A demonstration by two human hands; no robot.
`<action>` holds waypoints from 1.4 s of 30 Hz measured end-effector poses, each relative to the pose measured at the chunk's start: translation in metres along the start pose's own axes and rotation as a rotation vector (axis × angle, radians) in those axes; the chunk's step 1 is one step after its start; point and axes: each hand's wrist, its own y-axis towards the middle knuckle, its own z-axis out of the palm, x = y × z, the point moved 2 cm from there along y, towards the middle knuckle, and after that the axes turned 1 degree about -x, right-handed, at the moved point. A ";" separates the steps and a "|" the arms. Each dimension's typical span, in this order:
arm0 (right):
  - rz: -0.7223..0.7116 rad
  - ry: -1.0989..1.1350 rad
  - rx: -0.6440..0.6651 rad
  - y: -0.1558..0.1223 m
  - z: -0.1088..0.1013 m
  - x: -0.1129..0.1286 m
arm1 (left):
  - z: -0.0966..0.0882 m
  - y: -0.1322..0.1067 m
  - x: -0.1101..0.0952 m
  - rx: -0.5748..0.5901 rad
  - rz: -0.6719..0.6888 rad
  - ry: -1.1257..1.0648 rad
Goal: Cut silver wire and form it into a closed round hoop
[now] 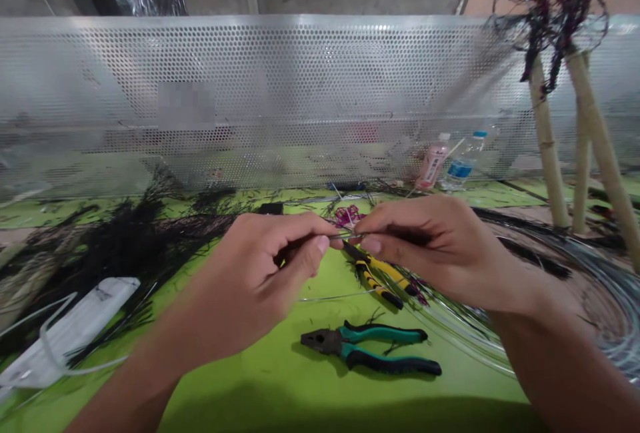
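My left hand and my right hand meet above the green table, both pinched on a thin metal wire stretched between their fingertips. A small purple tuft shows just behind the wire. Under my right hand lie yellow-and-black pliers. Nearer to me, green-and-black pliers rest flat on the table.
A heap of black feathery strands covers the left side, with a white face mask by it. Coiled wire lies at the right. Bamboo sticks with wire rings stand far right. Two bottles sit before a perforated metal screen.
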 end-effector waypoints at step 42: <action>-0.011 0.303 0.009 0.000 0.019 0.002 | -0.006 -0.013 -0.005 -0.109 0.635 0.627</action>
